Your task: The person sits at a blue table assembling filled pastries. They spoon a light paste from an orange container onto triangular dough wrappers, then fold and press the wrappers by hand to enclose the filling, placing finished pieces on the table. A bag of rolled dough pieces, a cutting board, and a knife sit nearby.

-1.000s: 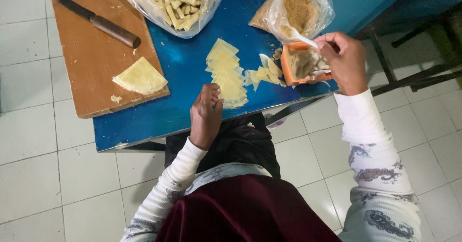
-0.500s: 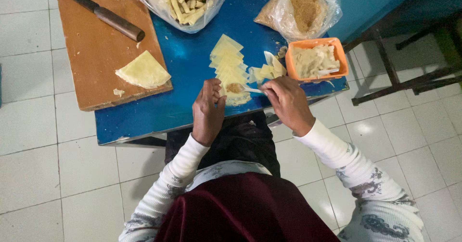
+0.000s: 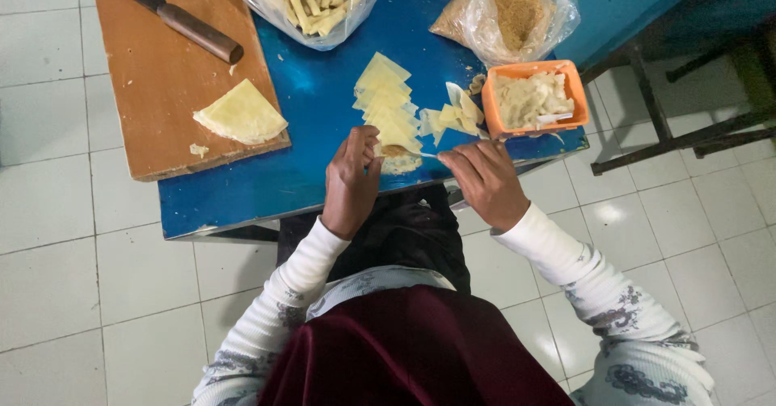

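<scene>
Looking down from head height, we see a blue table (image 3: 267, 188) with both our hands at its near edge. Our left hand (image 3: 349, 181) curls over a pale triangular dough wrapper (image 3: 398, 162) lying flat on the table edge, fingers closed on its left side. Our right hand (image 3: 485, 181) pinches a thin white spoon (image 3: 427, 155), whose tip reaches over that wrapper; a small brown dab seems to sit there, though the view is too small to be sure. The wrapper looks thin, soft, light and easily torn, best held by its edges. Farther back on the table from the wrapper lies a fanned stack of wrappers (image 3: 382, 99), and to the right of it an orange tub of filling (image 3: 533, 99).
</scene>
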